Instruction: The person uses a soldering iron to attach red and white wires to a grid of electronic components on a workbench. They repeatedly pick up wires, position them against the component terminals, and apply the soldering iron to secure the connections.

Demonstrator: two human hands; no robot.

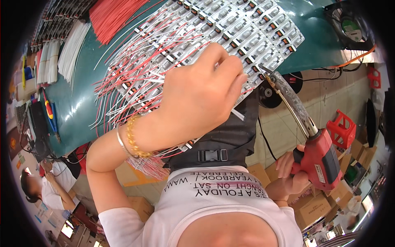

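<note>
My left hand [201, 88] is closed in a pinch above a large panel of small metal-and-black modules [263, 31]. White wires [155, 77] run under its palm and stick out on the other side, and a red wire end shows by the fingertips. What exactly lies between the fingertips is hidden. My right hand [290, 171] grips the handle of a red and black soldering gun [323, 160]. The gun's long barrel reaches up and left, and its tip is at the panel's right edge, just right of my left fingertips. Many red and white wires trail from the panel's left side.
A bundle of red wires [113, 18] and bundles of white wires [74, 47] lie on the green tabletop [78, 109]. Pliers with coloured handles [50, 113] are at left. A fan [350, 29] stands far right, a red stool [341, 128] below. Another person [57, 185] sits at lower left.
</note>
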